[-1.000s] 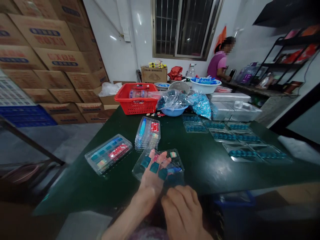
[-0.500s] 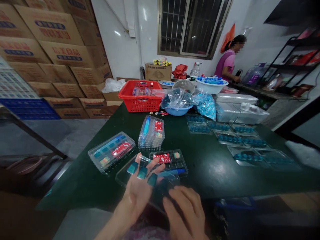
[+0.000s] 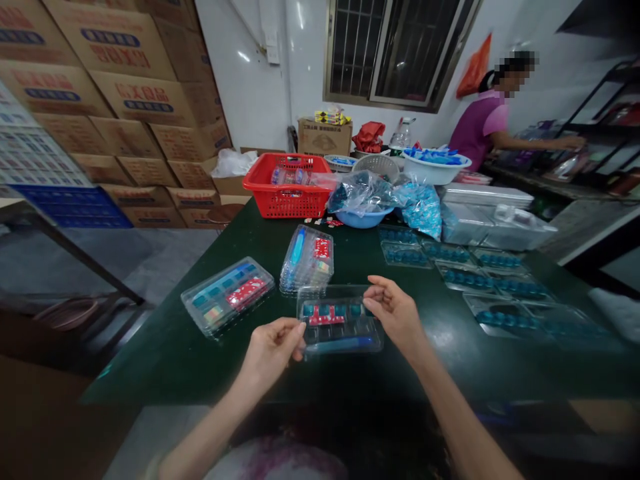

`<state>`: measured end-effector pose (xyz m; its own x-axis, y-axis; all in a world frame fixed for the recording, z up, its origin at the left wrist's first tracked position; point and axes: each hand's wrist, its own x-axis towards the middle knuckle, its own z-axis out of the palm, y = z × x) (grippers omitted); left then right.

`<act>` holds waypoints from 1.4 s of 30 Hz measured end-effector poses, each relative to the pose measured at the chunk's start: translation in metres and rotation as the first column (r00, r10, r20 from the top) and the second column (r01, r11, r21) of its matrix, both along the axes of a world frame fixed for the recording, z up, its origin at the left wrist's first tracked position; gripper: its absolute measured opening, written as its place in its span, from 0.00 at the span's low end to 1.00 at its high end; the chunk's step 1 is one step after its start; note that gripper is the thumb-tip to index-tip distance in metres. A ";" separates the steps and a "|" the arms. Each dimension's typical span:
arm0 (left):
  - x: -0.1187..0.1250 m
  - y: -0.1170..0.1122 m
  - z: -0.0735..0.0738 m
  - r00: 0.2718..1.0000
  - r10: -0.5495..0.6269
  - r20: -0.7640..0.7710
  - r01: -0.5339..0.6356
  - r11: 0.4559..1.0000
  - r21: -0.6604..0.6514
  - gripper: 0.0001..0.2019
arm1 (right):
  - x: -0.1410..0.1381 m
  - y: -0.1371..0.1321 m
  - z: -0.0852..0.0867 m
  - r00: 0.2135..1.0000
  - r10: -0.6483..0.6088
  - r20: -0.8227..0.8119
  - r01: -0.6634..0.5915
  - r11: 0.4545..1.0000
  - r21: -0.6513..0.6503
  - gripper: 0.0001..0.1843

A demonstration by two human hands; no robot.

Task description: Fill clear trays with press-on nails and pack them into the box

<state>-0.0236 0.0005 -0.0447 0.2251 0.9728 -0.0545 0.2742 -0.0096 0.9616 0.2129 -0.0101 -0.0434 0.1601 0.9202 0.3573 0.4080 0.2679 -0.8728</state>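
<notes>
I've just turned the clear lid (image 3: 333, 293) off my upturned palm to over the tray (image 3: 350, 329) on the tabletop (image 3: 430, 363), left hand (image 3: 274, 345) and right hand (image 3: 397, 312) pinching opposite edges, so teal pieces (image 3: 340, 311) now overlap the red packet (image 3: 326, 320), seating unclear.

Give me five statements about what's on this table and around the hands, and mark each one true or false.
1. The left hand is at the left side of a clear case. True.
2. The right hand is inside a basket. False: it is at the far right corner of that case.
3. Everything inside that case is red. False: a long blue item lies along its near side.
4. A red basket stands on the green table. True.
5. The red basket stands right of the blue bowl. False: it stands left of it.
</notes>
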 end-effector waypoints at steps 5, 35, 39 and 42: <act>0.002 0.014 -0.010 0.943 -0.033 -0.331 0.072 0.992 0.106 0.19 | 0.008 0.031 -0.036 0.997 0.004 0.076 0.003 0.996 -0.092 0.18; 0.004 0.017 -0.001 0.969 0.003 -0.249 0.028 0.992 0.123 0.18 | 0.009 0.000 0.003 0.990 0.030 -0.141 -0.047 0.992 -0.116 0.12; 0.008 0.008 0.015 0.983 0.155 0.096 -0.158 0.987 0.022 0.22 | -0.005 -0.037 0.045 0.992 -0.115 -0.058 0.119 0.990 0.079 0.05; 0.018 -0.003 0.025 0.901 0.149 0.407 -0.071 0.977 -0.200 0.29 | -0.028 -0.057 0.056 0.968 -0.235 0.091 0.187 0.913 0.364 0.05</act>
<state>-0.0059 -0.0020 -0.0200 0.1568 0.9759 -0.1518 -0.1631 0.1772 0.9706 0.1850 -0.0666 0.0128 0.2670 0.6825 0.6804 0.5917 0.4411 -0.6748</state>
